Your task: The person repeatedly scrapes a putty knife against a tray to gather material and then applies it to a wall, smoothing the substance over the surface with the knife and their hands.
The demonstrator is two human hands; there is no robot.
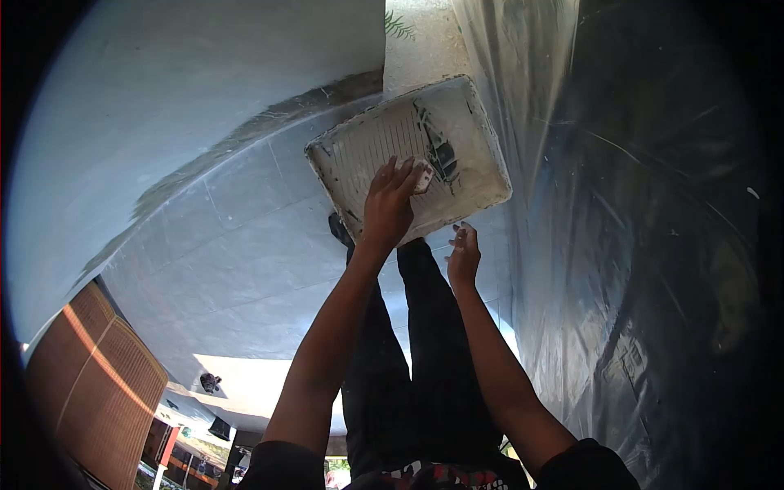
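Observation:
A paint tray (pixel 482 122), pale and crusted with dried paint, lies tilted on the floor before my feet. Ridges run across its left part, and dark bare patches show on the right. My left hand (pixel 390 200) is over the ridged part, its fingers closed around a small whitish piece with reddish spots (pixel 423 176), whose kind I cannot make out. Just outside the tray's near edge is my right hand (pixel 463 255), fingers loosely bent and apart, with white smears on the fingertips and nothing in them.
Clear plastic sheeting (pixel 572 269) hangs along the right side. A pale wall (pixel 204 90) curves up on the left above the grey tiled floor (pixel 237 253). A brown slatted blind (pixel 106 376) is at lower left, and a small dark object (pixel 210 382) lies near it.

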